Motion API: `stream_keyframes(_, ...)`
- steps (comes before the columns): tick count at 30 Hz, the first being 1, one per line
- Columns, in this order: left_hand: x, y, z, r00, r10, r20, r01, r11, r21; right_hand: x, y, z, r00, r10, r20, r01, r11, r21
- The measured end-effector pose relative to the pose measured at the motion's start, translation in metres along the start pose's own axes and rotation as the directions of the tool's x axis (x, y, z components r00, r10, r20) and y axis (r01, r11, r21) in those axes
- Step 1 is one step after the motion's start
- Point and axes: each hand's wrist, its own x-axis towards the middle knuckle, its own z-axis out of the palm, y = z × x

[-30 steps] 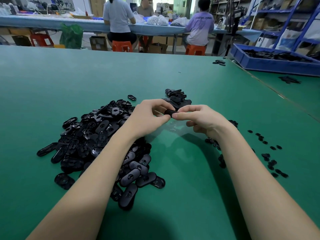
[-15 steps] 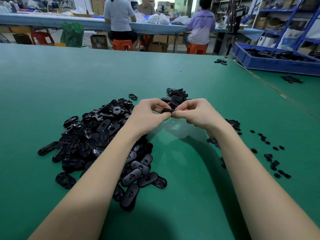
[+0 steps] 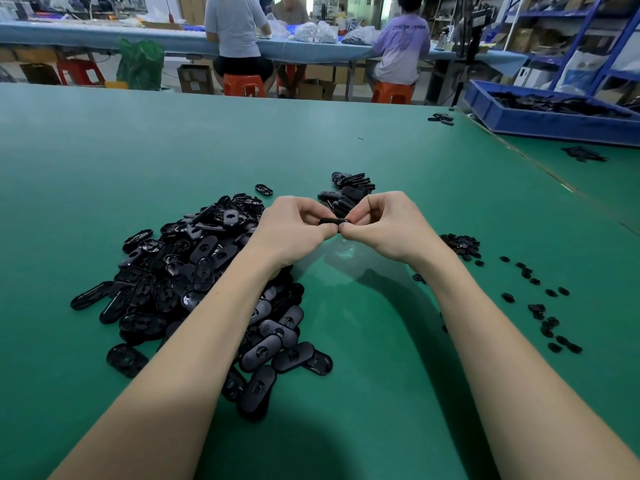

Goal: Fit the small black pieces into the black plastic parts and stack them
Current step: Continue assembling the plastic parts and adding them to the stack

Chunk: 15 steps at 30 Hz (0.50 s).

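Bright, even indoor light falls from overhead, with a paler daylight glow at twelve o'clock in the far room. The green table (image 3: pixel 104 168) shows a soft sheen toward twelve o'clock and darkens toward six, where a broad shadow pools between the forearms. Softer shadows trail under both wrists. The heap of black parts (image 3: pixel 180 271) carries small glints. Wide-angle bending curves the table edges at three and nine o'clock. The background is slightly soft.

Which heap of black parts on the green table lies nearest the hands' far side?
The small stack just beyond both hands; the big loose pile lies under the left forearm.
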Motion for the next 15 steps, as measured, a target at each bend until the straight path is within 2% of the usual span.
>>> stream_keyframes(5, -0.001, -0.001, -0.003, 0.998, 0.055, -0.033, -0.055, 0.998, 0.0, 0.0, 0.001, -0.006, 0.998, -0.07, 0.003, 0.07, 0.997, 0.021)
stream_keyframes(9, -0.003, 0.001, 0.0, 0.996, 0.038, -0.085, -0.035, 0.999, 0.039, -0.002, 0.008, -0.009, 0.982, -0.189, 0.019, 0.19, 0.978, -0.082)
stream_keyframes(12, -0.003, 0.002, -0.003, 0.99, 0.074, -0.118, -0.06, 0.991, 0.117, 0.003, 0.013, -0.007, 0.987, -0.145, -0.065, 0.134, 0.979, -0.152)
stream_keyframes(15, -0.001, 0.001, -0.011, 0.984, 0.137, -0.115, -0.101, 0.957, 0.271, 0.013, 0.017, -0.006, 0.973, -0.062, -0.222, 0.016, 0.979, -0.204)
